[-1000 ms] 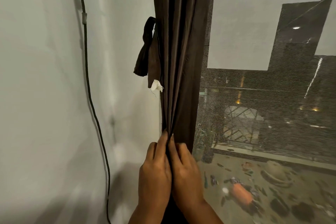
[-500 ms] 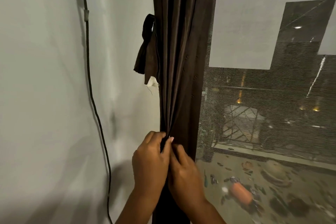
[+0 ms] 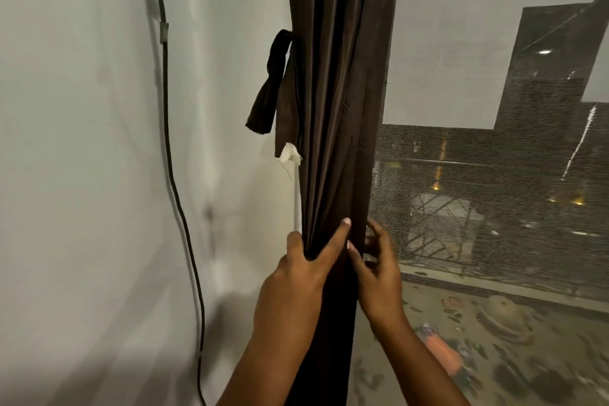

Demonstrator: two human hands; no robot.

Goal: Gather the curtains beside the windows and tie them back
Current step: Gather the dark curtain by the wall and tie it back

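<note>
Left hand (image 3: 298, 269) grips gathered dark brown satin curtain (image 3: 333, 115); right hand (image 3: 375, 269) just beside it, fingers loosely curled; matching brown fabric tieback (image 3: 268, 86) hangs by grey wall (image 3: 82, 142).

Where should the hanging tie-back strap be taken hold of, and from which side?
Grip the tie-back strap at its loose lower end, coming from the wall side on the left. That end dangles free of the gathered curtain, while its top loop sits tucked against the folds. The left hand already grips the curtain.

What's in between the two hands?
The gathered brown curtain. In the head view, the left hand grips its folds, and the right hand is at its other edge.
</note>
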